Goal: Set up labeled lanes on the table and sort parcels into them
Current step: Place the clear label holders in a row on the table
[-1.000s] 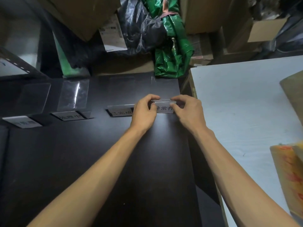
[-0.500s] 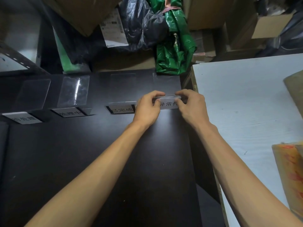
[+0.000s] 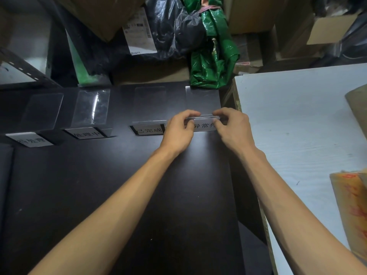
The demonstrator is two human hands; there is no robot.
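Note:
On the dark table [image 3: 99,195] a row of clear acrylic label stands runs left to right. The fourth label stand [image 3: 203,125], at the right end, is pinched at both ends: my left hand [image 3: 178,132] holds its left end and my right hand [image 3: 233,130] its right end. Its white label strip shows between my fingers. To its left stand three other label stands: the third label stand [image 3: 149,130], the second label stand [image 3: 87,133] and the first label stand [image 3: 29,140] at the far left.
A white table [image 3: 297,126] adjoins on the right, bearing a brown parcel [image 3: 357,104] and a yellow-orange parcel [image 3: 353,211] at its right edge. Behind the dark table are piled cardboard boxes, a black bag [image 3: 174,28] and a green bag [image 3: 214,56].
Both hands and the fourth label stand have shifted slightly away from me, toward the back of the table. The other three stands have not moved.

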